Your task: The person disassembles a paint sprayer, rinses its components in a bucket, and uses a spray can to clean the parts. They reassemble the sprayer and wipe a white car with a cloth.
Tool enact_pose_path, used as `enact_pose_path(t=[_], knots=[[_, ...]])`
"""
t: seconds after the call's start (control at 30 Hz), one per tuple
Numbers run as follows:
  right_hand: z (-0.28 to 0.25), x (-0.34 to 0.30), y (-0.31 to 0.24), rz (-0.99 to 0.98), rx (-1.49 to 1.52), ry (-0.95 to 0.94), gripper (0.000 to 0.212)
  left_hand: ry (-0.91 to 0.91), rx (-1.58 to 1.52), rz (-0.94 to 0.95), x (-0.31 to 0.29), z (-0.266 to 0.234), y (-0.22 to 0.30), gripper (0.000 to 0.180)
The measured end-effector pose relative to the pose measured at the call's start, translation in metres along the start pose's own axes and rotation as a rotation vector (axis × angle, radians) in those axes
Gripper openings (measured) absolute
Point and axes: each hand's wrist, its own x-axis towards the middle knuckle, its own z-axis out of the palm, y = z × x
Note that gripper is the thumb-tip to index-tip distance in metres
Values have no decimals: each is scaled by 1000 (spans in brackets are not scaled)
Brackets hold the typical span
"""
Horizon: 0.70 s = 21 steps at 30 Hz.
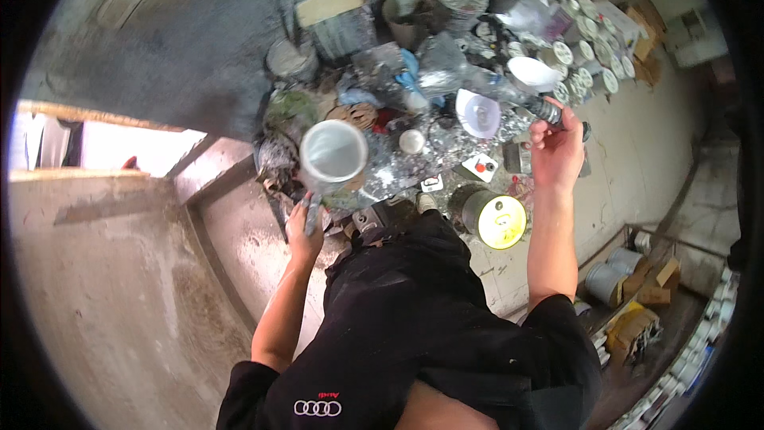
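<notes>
My left hand (305, 227) is closed at the near edge of a translucent white plastic container (334, 151). A greyish handle-like piece shows among its fingers. The container's open top faces up, and I see no clear contents. My right hand (557, 147) is raised at the right, its fingers wrapped round a dark cylindrical thing (544, 110). A dark end pokes out on the other side of the palm; its exact kind cannot be made out. Left of this hand lies a white bowl-like cup (478, 115), with a second white bowl (534, 73) farther back.
A cluttered, paint-spattered worktop (390, 167) holds rags, plastic film and a small white jar (411, 142). A drum with a yellow top (501, 221) stands near my right forearm. Several white tubs (585, 52) crowd the far right. Boxes (656, 283) sit at the lower right.
</notes>
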Motion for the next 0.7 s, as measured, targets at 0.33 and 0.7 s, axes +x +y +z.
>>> enact_pose_path(t=[0.33,0.7], knots=[[184,-52,-17,-736,-897,-1279,20,-12,-80,-113,-5,-15,-4,39],[272,-57,65,-371,-994,-1677,30,-2,-173,68,-34,-11,-24,61]])
